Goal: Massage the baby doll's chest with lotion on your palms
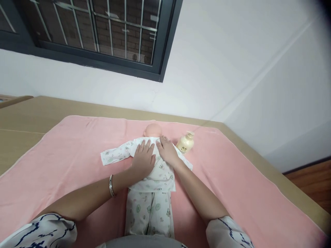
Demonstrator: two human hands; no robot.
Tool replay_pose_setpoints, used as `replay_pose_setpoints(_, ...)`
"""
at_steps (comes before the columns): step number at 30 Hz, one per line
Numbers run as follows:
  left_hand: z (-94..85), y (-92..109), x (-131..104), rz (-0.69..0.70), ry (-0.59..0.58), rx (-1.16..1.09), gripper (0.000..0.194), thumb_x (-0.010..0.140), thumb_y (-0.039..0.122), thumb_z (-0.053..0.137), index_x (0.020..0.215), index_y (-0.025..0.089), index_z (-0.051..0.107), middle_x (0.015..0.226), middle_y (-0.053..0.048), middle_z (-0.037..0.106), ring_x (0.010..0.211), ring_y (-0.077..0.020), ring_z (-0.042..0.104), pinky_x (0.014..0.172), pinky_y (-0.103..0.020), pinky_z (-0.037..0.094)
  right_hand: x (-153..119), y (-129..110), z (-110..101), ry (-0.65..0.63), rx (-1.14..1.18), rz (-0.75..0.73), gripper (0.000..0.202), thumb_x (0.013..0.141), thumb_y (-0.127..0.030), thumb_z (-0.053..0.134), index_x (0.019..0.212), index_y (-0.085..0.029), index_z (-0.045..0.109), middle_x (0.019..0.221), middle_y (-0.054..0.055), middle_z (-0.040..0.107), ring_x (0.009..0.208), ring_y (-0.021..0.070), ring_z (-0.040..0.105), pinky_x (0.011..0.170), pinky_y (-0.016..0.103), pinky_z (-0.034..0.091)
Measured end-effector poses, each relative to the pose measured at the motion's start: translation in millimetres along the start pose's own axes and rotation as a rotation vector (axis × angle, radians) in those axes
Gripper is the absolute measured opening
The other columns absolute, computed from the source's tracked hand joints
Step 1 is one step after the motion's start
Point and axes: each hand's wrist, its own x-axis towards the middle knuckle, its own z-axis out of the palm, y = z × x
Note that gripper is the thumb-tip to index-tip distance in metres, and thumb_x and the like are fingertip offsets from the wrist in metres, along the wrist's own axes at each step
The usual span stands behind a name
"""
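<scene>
While the doll lies face up mid-blanket toward the table's far edge | my left hand and right hand rest flat, fingers released, on its shirt | I'd smooth outward evenly, avoiding the bottle.

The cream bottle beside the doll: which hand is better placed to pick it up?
The right hand, probably. It rests on the doll's chest on the side where the bottle stands, while the left hand lies farther away and would need to cross over.
</scene>
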Motion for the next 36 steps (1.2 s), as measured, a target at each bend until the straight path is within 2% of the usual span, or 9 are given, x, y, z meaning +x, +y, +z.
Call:
replay_pose_setpoints(5, -6.3, -6, 9, -0.042, -0.046, -0.077, 0.049, 0.093, 0.028, 0.035, 0.138, 0.012, 0.045, 0.15, -0.013, 0.039, 0.143, -0.0322, 0.025, 0.116, -0.053, 0.026, -4, -2, 3, -0.021, -0.063, 0.005, 0.055, 0.101, -0.033, 0.025, 0.145, -0.001, 0.034, 0.15, 0.021, 0.032, 0.142, 0.0319, 0.025, 0.116, 0.049, 0.019)
replay_pose_setpoints(9, -10.9, -20, 25, -0.114, -0.116, -0.15, 0.05, 0.096, 0.032, 0.029, 0.138, 0.011, 0.044, 0.15, -0.013, 0.04, 0.143, -0.0309, 0.027, 0.117, -0.055, 0.023, -27, -23, 6, 0.016, -0.068, -0.092, 0.053, 0.096, -0.022, 0.031, 0.144, 0.001, 0.036, 0.15, 0.021, 0.033, 0.143, 0.0281, 0.025, 0.118, 0.044, 0.017)
replay_pose_setpoints(12, -8.0, -23, 27, -0.125, -0.103, -0.153, 0.052, 0.097, 0.032, 0.026, 0.141, 0.008, 0.04, 0.151, -0.013, 0.037, 0.144, -0.0298, 0.025, 0.118, -0.053, 0.02, -33, -29, 6, 0.031, -0.016, -0.146, 0.053, 0.091, -0.016, 0.034, 0.142, 0.0, 0.04, 0.149, 0.019, 0.035, 0.143, 0.0255, 0.025, 0.118, 0.041, 0.018)
replay_pose_setpoints(17, 0.3, -21, 20, -0.11, -0.044, -0.135, 0.051, 0.096, 0.03, 0.027, 0.141, 0.01, 0.04, 0.151, -0.012, 0.037, 0.144, -0.029, 0.024, 0.119, -0.053, 0.019, -9, -5, 5, 0.033, 0.126, -0.062, 0.049, 0.094, -0.024, 0.035, 0.14, -0.009, 0.046, 0.149, 0.014, 0.039, 0.141, 0.0242, 0.03, 0.116, 0.04, 0.024)
replay_pose_setpoints(19, 1.8, -20, 18, -0.091, -0.03, -0.11, 0.05, 0.096, 0.03, 0.029, 0.141, 0.01, 0.041, 0.151, -0.012, 0.038, 0.143, -0.0292, 0.026, 0.118, -0.054, 0.021, 2, 7, 6, 0.043, 0.141, -0.01, 0.049, 0.096, -0.027, 0.035, 0.139, -0.007, 0.047, 0.147, 0.016, 0.04, 0.14, 0.025, 0.032, 0.116, 0.041, 0.025)
replay_pose_setpoints(23, 1.9, -15, 13, -0.057, 0.005, -0.044, 0.048, 0.094, 0.027, 0.033, 0.138, 0.01, 0.044, 0.149, -0.014, 0.04, 0.142, -0.0312, 0.027, 0.116, -0.055, 0.025, 9, 14, 7, 0.038, 0.127, -0.036, 0.049, 0.095, -0.026, 0.034, 0.138, -0.004, 0.047, 0.147, 0.019, 0.04, 0.14, 0.0259, 0.031, 0.116, 0.04, 0.024)
replay_pose_setpoints(29, 0.2, -9, 7, 0.056, 0.021, 0.006, 0.046, 0.091, 0.021, 0.034, 0.133, 0.01, 0.05, 0.147, -0.014, 0.042, 0.142, -0.0313, 0.028, 0.117, -0.051, 0.024, -5, -11, 9, 0.053, 0.058, -0.038, 0.054, 0.092, -0.018, 0.036, 0.145, -0.004, 0.037, 0.152, 0.018, 0.031, 0.144, 0.0314, 0.019, 0.117, 0.05, 0.019)
replay_pose_setpoints(32, -1.4, -19, 16, 0.0, -0.017, -0.018, 0.049, 0.091, 0.024, 0.035, 0.136, 0.008, 0.046, 0.148, -0.015, 0.041, 0.142, -0.0318, 0.029, 0.116, -0.051, 0.026, -20, -29, 10, 0.019, -0.047, -0.055, 0.052, 0.095, -0.017, 0.029, 0.144, 0.001, 0.035, 0.15, 0.021, 0.032, 0.143, 0.0335, 0.022, 0.116, 0.052, 0.019)
replay_pose_setpoints(36, -2.8, -32, 30, -0.083, -0.07, -0.034, 0.053, 0.094, 0.029, 0.03, 0.14, 0.005, 0.04, 0.147, -0.018, 0.041, 0.142, -0.0322, 0.029, 0.115, -0.052, 0.028, -40, -44, 8, -0.015, -0.146, -0.1, 0.051, 0.096, -0.02, 0.033, 0.142, 0.002, 0.039, 0.149, 0.023, 0.034, 0.142, 0.033, 0.024, 0.117, 0.048, 0.019)
